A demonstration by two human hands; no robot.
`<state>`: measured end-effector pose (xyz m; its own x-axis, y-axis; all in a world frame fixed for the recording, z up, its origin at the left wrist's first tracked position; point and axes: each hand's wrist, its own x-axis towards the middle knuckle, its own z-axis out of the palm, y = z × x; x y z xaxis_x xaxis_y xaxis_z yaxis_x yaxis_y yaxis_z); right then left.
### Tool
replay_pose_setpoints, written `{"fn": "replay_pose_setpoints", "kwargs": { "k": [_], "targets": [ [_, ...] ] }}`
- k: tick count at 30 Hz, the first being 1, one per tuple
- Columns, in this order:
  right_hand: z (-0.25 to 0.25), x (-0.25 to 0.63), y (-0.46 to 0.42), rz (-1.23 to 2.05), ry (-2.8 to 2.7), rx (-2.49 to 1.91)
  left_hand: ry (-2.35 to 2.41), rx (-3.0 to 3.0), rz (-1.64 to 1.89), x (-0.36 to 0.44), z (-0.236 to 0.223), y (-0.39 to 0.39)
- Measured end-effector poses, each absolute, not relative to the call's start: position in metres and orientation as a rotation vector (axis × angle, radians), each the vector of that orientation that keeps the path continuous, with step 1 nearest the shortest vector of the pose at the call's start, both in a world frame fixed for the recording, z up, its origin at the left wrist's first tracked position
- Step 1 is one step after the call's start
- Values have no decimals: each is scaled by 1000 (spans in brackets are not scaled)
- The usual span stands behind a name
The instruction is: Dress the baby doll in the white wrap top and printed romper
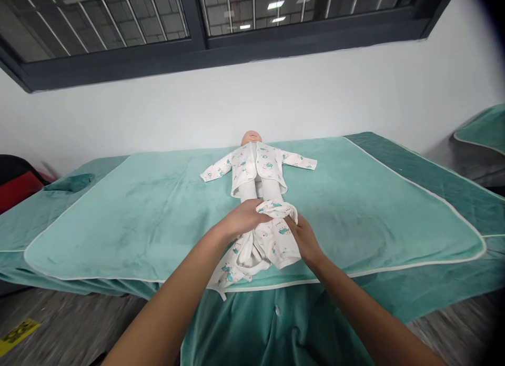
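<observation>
A baby doll (251,137) lies on its back in a white printed jacket (258,163), sleeves spread wide and its white legs pointing towards me. Round one of its legs, the one on the right, I have a pair of matching printed baby trousers (281,245) bunched up. My left hand (246,217) grips the left side of the gathered waistband, fingers curled over it. On the other side, my right hand (303,237) pinches the cloth, its thumb inside the fold. The other trouser leg lies crumpled near the table's front edge.
A light green padded mat (158,213) with white piping covers the table, over a darker green cloth (426,176). Behind stand a white wall (221,103) and a barred window (244,13). Something red and black (19,184) is at the far left.
</observation>
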<state>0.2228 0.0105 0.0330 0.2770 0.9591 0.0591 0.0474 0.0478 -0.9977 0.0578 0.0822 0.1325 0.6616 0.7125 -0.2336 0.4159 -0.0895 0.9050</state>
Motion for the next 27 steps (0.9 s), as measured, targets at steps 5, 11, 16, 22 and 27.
{"fn": "replay_pose_setpoints", "kwargs": {
  "k": [5, 11, 16, 22, 27],
  "targets": [
    [27, 230, 18, 893, -915, -1184, 773, 1570, 173, 46, 146, 92],
    [21, 229, 44, 655, -924, -1233, 917, 1747, 252, 53, 155, 117],
    [30, 225, 63, 645, -790, -1227, 1119, 1836, 422, 78, 166, 119],
    [41, 234, 72, 764, -826, -1221, 974, 1451, 469, 88, 183, 102],
    [33, 245, 82, 711, -1012, -1281, 741, 1223, 465, 81, 179, 119]
  ]
}}
